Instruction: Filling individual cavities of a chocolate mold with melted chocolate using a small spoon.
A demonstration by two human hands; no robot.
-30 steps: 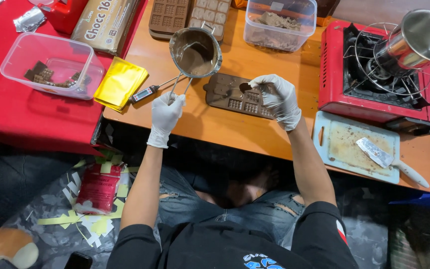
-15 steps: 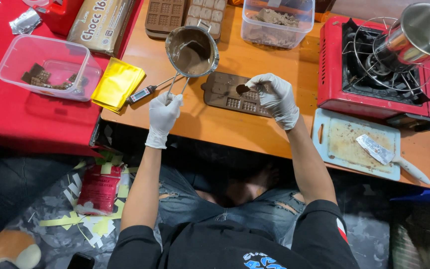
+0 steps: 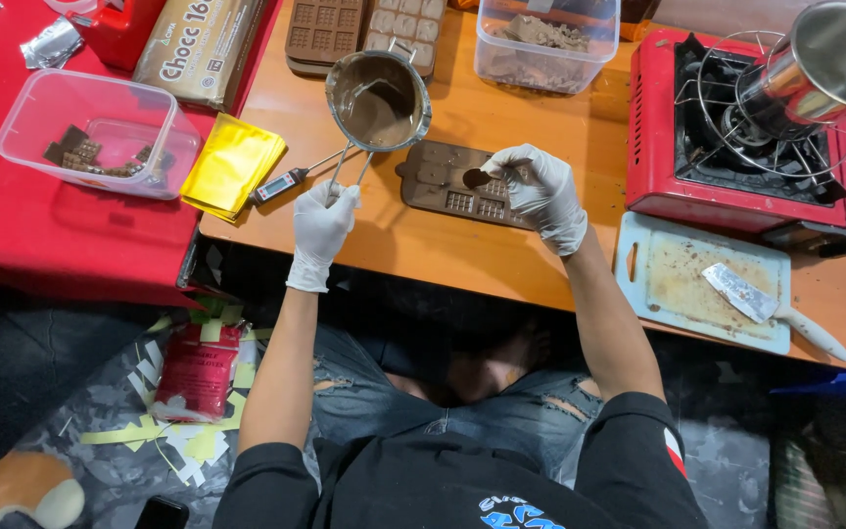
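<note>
Head view: gloved left hand [image 3: 322, 217] grips the wire handle of a small pot [image 3: 378, 99] of melted chocolate; gloved right hand [image 3: 538, 189], fingers curled, holds a chocolate-coated spoon [image 3: 477, 178] over the brown mould [image 3: 447, 186] at centre table [image 3: 462, 250].

white gloves [image 3: 320, 220], brown mould [image 3: 452, 181], seemingly silver saucepan [image 3: 377, 98]

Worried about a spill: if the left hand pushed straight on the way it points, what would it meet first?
The left hand grips the wire handle of the small melting pot, pointing up the table. It would drive into that pot of chocolate first; beyond it lie the filled moulds.
</note>
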